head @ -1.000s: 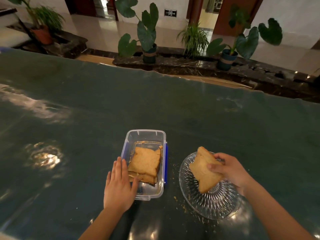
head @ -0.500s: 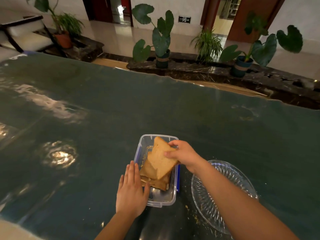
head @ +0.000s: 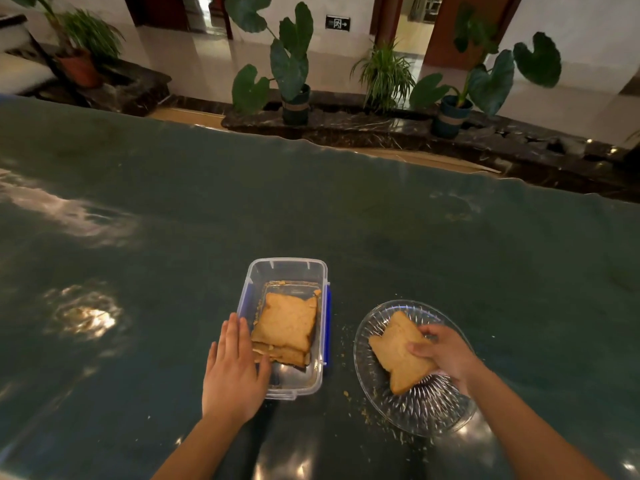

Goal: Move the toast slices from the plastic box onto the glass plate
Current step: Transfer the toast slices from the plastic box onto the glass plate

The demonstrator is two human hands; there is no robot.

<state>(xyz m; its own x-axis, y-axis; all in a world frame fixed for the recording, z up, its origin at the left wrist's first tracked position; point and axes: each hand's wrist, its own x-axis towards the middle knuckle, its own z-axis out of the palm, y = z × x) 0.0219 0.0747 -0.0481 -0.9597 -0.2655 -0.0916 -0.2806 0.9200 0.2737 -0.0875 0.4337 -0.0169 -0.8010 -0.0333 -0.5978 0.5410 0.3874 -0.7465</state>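
Observation:
A clear plastic box point(head: 288, 263) with blue side clips stands on the dark green table. A stack of toast slices point(head: 285, 322) lies inside it, toward the near end. My left hand point(head: 232, 372) lies flat against the box's near left side, holding nothing. To the right sits a cut-glass plate point(head: 426, 410). My right hand point(head: 446, 355) grips one toast slice point(head: 394, 355) by its right edge. The slice lies low over the plate's middle; whether it touches the glass I cannot tell.
Crumbs point(head: 346, 393) are scattered on the glossy table point(head: 346, 230) between box and plate. Beyond the table's far edge a dark stone ledge carries potted plants point(head: 294, 98).
Half a second ago my right hand held a slice above the box; now it holds a slice down on the plate. My left hand stays by the box.

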